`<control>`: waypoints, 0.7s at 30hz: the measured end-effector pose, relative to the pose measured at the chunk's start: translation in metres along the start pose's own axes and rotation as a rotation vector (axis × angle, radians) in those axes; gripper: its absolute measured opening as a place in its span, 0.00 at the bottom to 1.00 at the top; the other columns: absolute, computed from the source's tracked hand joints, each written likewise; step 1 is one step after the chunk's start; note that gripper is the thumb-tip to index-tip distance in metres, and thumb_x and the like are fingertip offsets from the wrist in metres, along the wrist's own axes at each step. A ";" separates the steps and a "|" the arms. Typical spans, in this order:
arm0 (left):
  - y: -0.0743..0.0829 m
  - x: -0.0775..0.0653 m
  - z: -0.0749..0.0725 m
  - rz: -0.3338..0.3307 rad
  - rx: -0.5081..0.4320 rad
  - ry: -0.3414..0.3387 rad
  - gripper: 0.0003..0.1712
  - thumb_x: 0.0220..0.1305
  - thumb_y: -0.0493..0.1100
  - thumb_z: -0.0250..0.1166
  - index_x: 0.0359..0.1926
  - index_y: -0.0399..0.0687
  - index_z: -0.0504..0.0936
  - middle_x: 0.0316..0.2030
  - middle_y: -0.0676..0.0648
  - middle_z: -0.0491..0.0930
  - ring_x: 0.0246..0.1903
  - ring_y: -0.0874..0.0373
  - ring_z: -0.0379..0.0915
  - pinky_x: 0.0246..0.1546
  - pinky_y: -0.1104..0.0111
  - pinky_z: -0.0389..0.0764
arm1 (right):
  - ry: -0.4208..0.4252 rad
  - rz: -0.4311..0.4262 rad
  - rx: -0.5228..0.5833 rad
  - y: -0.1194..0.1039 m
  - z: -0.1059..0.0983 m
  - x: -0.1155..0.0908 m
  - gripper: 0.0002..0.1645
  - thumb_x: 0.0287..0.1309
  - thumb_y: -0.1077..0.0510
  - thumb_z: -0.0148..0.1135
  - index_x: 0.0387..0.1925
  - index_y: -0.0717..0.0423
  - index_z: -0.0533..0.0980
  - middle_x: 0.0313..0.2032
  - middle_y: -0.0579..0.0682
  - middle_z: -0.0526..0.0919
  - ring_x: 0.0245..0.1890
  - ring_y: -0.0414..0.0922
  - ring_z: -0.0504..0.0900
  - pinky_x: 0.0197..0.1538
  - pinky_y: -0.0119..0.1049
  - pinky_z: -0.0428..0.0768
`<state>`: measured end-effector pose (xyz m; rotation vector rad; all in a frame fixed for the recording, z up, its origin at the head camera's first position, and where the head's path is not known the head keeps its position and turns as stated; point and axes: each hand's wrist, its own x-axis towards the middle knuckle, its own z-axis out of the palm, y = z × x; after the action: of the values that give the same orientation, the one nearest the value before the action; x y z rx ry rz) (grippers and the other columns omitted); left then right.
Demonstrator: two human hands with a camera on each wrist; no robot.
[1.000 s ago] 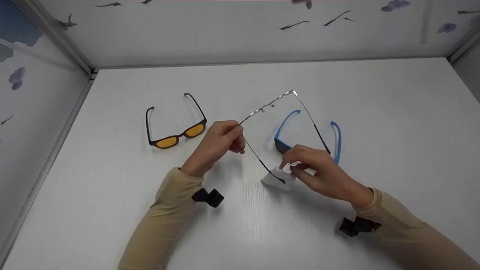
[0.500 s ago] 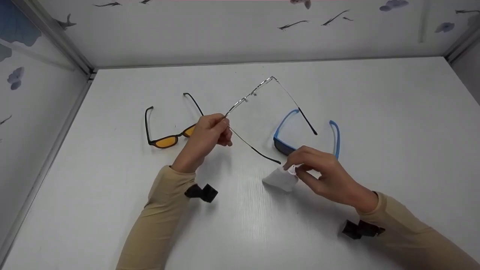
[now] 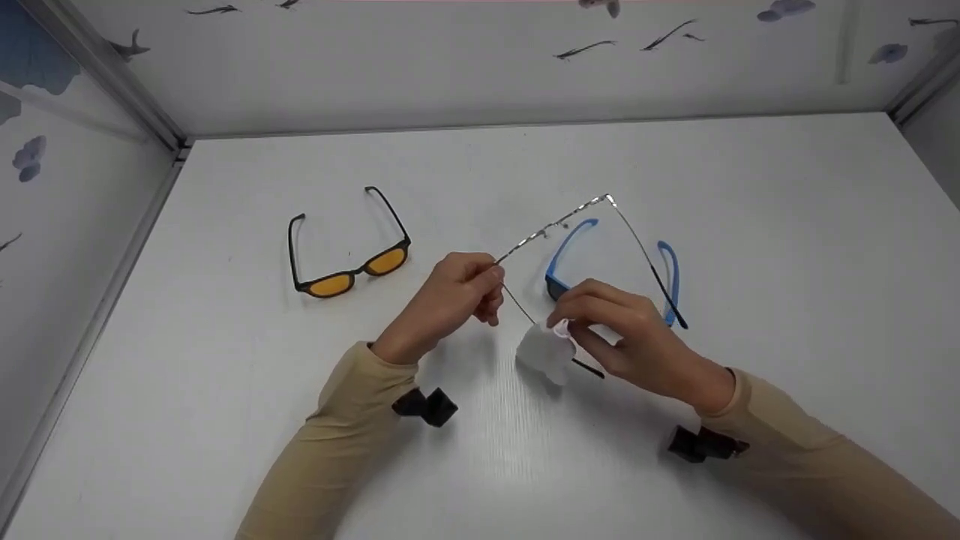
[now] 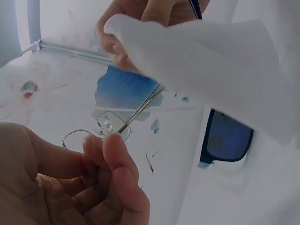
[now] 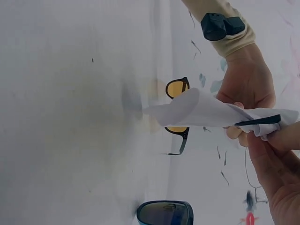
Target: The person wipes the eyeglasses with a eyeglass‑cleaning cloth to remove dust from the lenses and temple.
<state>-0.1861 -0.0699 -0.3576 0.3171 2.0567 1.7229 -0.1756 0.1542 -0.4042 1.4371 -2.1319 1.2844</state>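
My left hand point(image 3: 457, 296) pinches thin metal-framed eyeglasses point(image 3: 551, 229) at one corner, by the hinge. Their two temples are unfolded toward me. In my right hand point(image 3: 630, 330), thumb and fingers grip a white cloth point(image 3: 544, 349) wrapped against the nearer temple. The dark temple tip point(image 5: 260, 121) sticks out past the cloth in the right wrist view. Seen from the left wrist, the metal temple point(image 4: 140, 110) runs from the left fingertips up behind the cloth point(image 4: 211, 61). The middle of that temple is hidden by the cloth.
Black glasses with orange lenses point(image 3: 386, 262) lie unfolded on the white table point(image 3: 225, 375) at the left. Blue-framed sunglasses point(image 3: 555, 289) lie behind my right hand, partly covered by it. White printed panels point(image 3: 450, 75) border the table at the back and sides.
The left hand first drew the eyeglasses up and left, the temple coming off the cloth. It has since moved back right and down, and the temple now passes behind the cloth.
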 end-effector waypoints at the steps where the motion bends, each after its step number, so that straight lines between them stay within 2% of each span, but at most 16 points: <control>1: -0.002 0.002 0.003 0.001 -0.003 -0.012 0.14 0.67 0.34 0.44 0.29 0.24 0.68 0.20 0.40 0.66 0.21 0.49 0.68 0.30 0.61 0.76 | 0.003 -0.004 -0.006 0.000 0.001 0.002 0.12 0.52 0.72 0.55 0.38 0.59 0.76 0.37 0.50 0.76 0.32 0.45 0.75 0.34 0.26 0.74; 5: -0.015 0.010 0.013 0.015 -0.005 -0.045 0.15 0.67 0.36 0.46 0.25 0.30 0.68 0.18 0.44 0.63 0.18 0.54 0.65 0.24 0.66 0.74 | 0.041 -0.026 -0.059 -0.003 0.004 0.012 0.13 0.50 0.74 0.55 0.37 0.59 0.76 0.37 0.51 0.76 0.34 0.44 0.76 0.36 0.27 0.75; 10: -0.019 0.010 0.021 0.059 0.013 -0.028 0.16 0.67 0.37 0.47 0.21 0.38 0.67 0.15 0.47 0.62 0.17 0.57 0.62 0.20 0.68 0.70 | 0.099 -0.044 -0.132 -0.006 0.009 0.018 0.18 0.43 0.79 0.57 0.36 0.59 0.76 0.36 0.52 0.75 0.38 0.45 0.76 0.39 0.28 0.76; 12: -0.019 0.009 0.022 0.070 0.016 -0.018 0.16 0.66 0.37 0.47 0.20 0.38 0.67 0.15 0.48 0.62 0.16 0.57 0.62 0.19 0.69 0.70 | 0.110 -0.050 -0.146 -0.007 0.010 0.018 0.17 0.44 0.78 0.58 0.35 0.60 0.76 0.36 0.52 0.75 0.38 0.45 0.76 0.39 0.29 0.76; 16: -0.017 0.008 0.019 0.084 0.017 -0.013 0.16 0.66 0.36 0.46 0.20 0.37 0.66 0.15 0.47 0.62 0.16 0.57 0.61 0.19 0.70 0.70 | 0.093 -0.068 -0.169 -0.007 0.010 0.014 0.07 0.55 0.70 0.55 0.35 0.60 0.76 0.36 0.53 0.75 0.37 0.45 0.77 0.38 0.28 0.76; 18: -0.008 0.004 0.017 0.071 0.029 -0.016 0.16 0.67 0.35 0.45 0.21 0.32 0.66 0.16 0.45 0.62 0.17 0.55 0.62 0.20 0.69 0.71 | 0.072 -0.080 -0.180 -0.006 0.010 0.010 0.07 0.59 0.65 0.51 0.35 0.60 0.76 0.36 0.53 0.75 0.37 0.44 0.76 0.37 0.28 0.77; 21: -0.007 0.003 0.011 0.087 0.054 0.008 0.16 0.66 0.35 0.46 0.21 0.31 0.66 0.16 0.45 0.62 0.17 0.54 0.63 0.22 0.68 0.73 | 0.022 -0.070 -0.197 -0.006 0.007 0.002 0.06 0.54 0.68 0.56 0.35 0.59 0.76 0.37 0.53 0.75 0.35 0.42 0.76 0.34 0.26 0.76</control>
<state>-0.1829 -0.0607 -0.3662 0.4237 2.1270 1.7233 -0.1698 0.1469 -0.4037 1.3958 -2.1075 1.0280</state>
